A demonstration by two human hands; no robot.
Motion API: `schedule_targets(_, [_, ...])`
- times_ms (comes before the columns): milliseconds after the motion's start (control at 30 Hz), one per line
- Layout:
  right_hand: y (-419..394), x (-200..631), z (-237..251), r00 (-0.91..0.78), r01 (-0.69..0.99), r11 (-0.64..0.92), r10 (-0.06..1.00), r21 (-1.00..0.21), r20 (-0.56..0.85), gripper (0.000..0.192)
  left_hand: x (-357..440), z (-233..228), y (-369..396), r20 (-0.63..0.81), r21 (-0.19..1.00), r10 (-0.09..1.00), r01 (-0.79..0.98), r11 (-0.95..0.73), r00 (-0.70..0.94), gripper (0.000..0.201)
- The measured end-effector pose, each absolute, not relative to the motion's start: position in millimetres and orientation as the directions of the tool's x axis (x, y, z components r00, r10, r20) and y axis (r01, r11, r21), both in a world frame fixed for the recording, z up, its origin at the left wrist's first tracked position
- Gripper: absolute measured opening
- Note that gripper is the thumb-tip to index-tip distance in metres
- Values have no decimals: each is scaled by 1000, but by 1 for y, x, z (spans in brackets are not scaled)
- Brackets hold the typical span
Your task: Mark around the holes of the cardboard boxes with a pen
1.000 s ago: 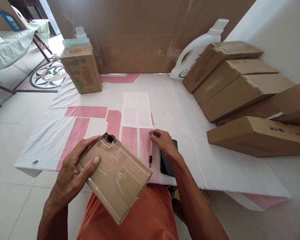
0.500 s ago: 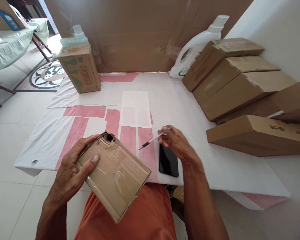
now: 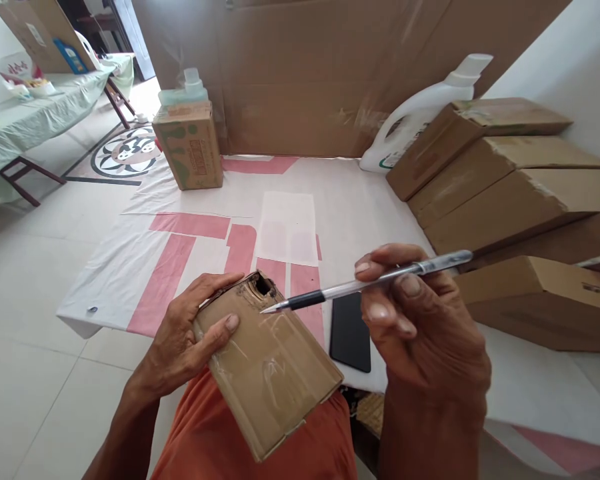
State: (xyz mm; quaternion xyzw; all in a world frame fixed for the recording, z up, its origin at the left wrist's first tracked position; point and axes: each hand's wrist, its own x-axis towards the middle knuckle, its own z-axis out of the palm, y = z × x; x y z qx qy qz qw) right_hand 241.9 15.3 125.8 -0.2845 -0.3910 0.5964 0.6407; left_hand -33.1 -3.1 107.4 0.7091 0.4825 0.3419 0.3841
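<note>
My left hand (image 3: 193, 333) grips a small cardboard box (image 3: 275, 373) by its left side, thumb on the top face and fingers around the edge. The box is tilted above my lap; a dark, ragged hole shows at its far corner, with pen marks around it. Between the thumb and fingers of my right hand (image 3: 420, 320) is a pen (image 3: 340, 290) with a clear barrel and black grip. Its tip points left, over the box near the hole; whether it touches I cannot tell. A black phone (image 3: 350, 333) lies on the table, partly behind my right hand.
A white sheet of paper (image 3: 287, 227) lies on the cloth-covered table (image 3: 350, 207). Several cardboard boxes (image 3: 500, 193) line the right side, beside a white jug (image 3: 405, 120). At the back left stands a printed box (image 3: 193, 150) before a pale green bottle (image 3: 185, 93). A cardboard panel (image 3: 290, 80) rises behind.
My right hand has lifted toward the camera, bringing the pen up and its tip over the box. The view has shifted, so the table and its contents sit farther right.
</note>
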Motion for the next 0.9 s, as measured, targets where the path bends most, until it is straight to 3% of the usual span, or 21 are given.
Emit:
schedule_targets(200, [10, 226, 126, -120, -609, 103, 968, -787, 220, 24, -32, 106, -4, 128, 894, 933, 369, -256, 337, 41])
schedule_targets(500, [2, 220, 99, -126, -508, -92, 992, -857, -32, 43, -34, 102, -3, 128, 909, 935, 338, -244, 330, 42])
schedule_targets(633, [-1, 223, 103, -23, -455, -16, 1000, -891, -6, 51, -33, 102, -2, 128, 911, 937, 334, -241, 326, 42])
schedule_targets(767, [-7, 230, 116, 9, -447, 13, 1000, -894, 10, 44, -32, 103, -3, 124, 914, 934, 328, -239, 335, 42])
schedule_targets(900, [-16, 234, 127, 29, -435, 109, 994, -894, 107, 19, -31, 103, -4, 138, 910, 928, 326, -256, 345, 43])
